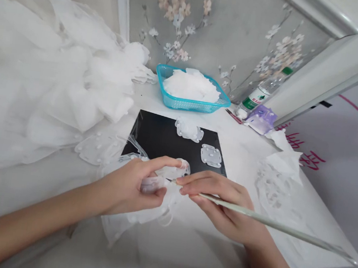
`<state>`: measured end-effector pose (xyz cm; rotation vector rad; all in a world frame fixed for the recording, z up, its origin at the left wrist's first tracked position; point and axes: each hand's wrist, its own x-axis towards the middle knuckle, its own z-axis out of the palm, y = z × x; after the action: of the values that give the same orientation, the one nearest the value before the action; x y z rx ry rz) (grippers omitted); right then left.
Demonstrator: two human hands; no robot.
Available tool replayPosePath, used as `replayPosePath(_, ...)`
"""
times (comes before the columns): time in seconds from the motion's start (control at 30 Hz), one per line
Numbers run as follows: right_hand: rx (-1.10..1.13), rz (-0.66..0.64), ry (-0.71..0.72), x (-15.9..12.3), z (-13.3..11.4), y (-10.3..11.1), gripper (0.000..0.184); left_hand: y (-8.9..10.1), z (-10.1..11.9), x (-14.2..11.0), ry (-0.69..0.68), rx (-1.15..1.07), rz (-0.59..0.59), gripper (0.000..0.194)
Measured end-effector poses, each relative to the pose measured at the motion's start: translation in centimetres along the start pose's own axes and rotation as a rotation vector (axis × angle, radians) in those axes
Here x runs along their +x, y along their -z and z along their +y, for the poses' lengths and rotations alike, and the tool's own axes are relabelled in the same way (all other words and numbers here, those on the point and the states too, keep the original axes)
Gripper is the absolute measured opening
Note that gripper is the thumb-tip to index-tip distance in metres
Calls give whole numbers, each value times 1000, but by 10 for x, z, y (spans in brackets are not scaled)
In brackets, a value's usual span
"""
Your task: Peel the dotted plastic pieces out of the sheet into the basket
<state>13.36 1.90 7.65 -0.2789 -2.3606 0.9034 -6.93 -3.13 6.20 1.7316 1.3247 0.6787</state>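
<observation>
Right hand [222, 202] pinches slim tool [263, 218], long axis aimed left, tip at translucent white sheet [171, 198] by left hand [133, 185]; left thumb and forefinger spread, grip unclear

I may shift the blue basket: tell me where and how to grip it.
Probably best: take the blue basket by its rim, at the left and right ends, from the front; the rim flares into an edge, and the floral wall stands behind.
</observation>
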Motion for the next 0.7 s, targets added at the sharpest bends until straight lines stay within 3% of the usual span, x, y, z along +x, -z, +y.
replayPosePath(0.27,-325,-73,90,2,-11,-7,14,-7,-8,-4,13,-96,20,50)
replayPosePath(0.37,-454,-107,122,2,-15,-10,18,-10,-10,-4,-7,-139,32,49)
replayPosePath(0.7,-611,-104,304,3,-5,-17,21,-4,-13,-2,-147,-20,-32,44)
